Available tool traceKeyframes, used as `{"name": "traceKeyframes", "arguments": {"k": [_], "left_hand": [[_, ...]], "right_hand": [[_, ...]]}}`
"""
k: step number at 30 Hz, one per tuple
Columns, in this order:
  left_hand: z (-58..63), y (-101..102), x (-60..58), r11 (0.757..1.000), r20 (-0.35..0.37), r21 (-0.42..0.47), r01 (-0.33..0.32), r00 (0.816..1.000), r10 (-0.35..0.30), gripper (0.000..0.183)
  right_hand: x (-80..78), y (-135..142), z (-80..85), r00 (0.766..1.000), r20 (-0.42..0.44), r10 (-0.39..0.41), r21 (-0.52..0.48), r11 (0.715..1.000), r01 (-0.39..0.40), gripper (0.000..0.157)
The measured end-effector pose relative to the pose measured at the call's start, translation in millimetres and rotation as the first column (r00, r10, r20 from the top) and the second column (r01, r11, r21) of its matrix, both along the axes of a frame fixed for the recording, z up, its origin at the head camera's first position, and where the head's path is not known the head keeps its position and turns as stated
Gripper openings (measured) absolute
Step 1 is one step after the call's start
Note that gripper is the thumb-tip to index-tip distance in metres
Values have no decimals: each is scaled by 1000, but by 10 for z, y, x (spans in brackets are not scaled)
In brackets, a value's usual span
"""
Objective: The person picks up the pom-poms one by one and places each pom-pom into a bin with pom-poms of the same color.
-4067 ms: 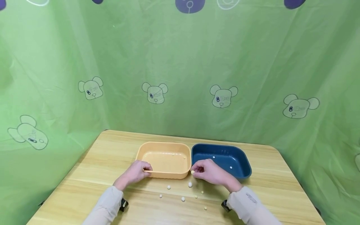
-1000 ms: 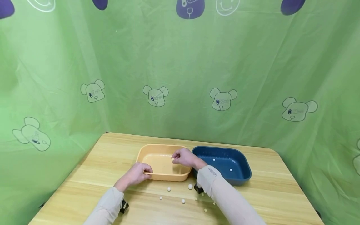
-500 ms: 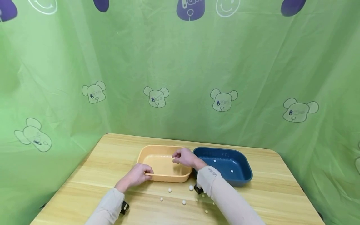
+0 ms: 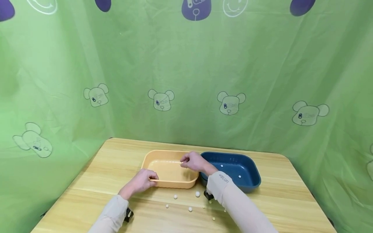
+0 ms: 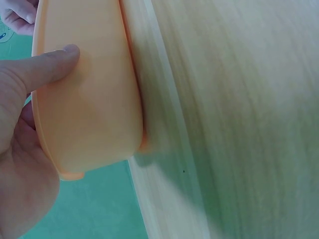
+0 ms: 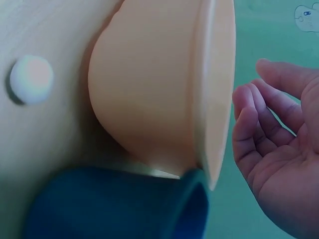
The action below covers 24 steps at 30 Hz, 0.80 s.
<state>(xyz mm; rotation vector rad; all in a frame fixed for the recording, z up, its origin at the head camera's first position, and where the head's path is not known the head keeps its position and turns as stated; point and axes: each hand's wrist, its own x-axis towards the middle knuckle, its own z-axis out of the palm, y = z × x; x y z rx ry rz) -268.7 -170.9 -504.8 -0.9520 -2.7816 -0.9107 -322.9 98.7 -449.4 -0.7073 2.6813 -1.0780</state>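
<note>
My left hand (image 4: 141, 180) grips the near left rim of an orange plastic tray (image 4: 176, 185). In the left wrist view its thumb (image 5: 52, 65) presses the outer wall, with the other fingers behind the rim. Over the right side of this tray hovers my right hand (image 4: 194, 161). Its thumb and loosely bent fingers stand apart in the right wrist view, and no ball shows between them. The tray's floor under that hand is partly hidden. A blue tray (image 4: 246, 187) stands close against the orange one, with two small white balls (image 4: 240, 176) inside.
Several white balls, among them a larger one (image 4: 197, 194) and a smaller one (image 4: 167, 206), lie on the wooden table (image 4: 87, 194) before the trays. Small yellow balls (image 4: 213, 218) lie near the right forearm. A green curtain (image 4: 192, 129) hangs behind the table.
My right hand has carried a small yellow ball from the trays' front to above the orange tray. Its fingers have since parted and it has shifted slightly right. The left hand keeps its grip.
</note>
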Motion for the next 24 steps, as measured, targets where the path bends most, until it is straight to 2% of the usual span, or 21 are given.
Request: {"name": "traceKeyframes", "arguments": {"k": [6, 12, 18, 24], "left_hand": [[17, -2, 14, 1000, 13, 13, 5, 1000, -5, 13], [26, -4, 22, 1000, 18, 24, 6, 1000, -7, 12], [18, -14, 24, 1000, 24, 25, 3, 1000, -4, 11], [11, -16, 13, 1000, 24, 24, 11, 1000, -12, 12]], "right_hand": [[130, 118, 164, 1000, -25, 7, 32, 999, -6, 13], [253, 335, 250, 999, -37, 25, 52, 998, -23, 10], [425, 543, 250, 989, -109, 100, 63, 994, -94, 7], [665, 730, 170, 978, -134, 161, 71, 986, -153, 6]]}}
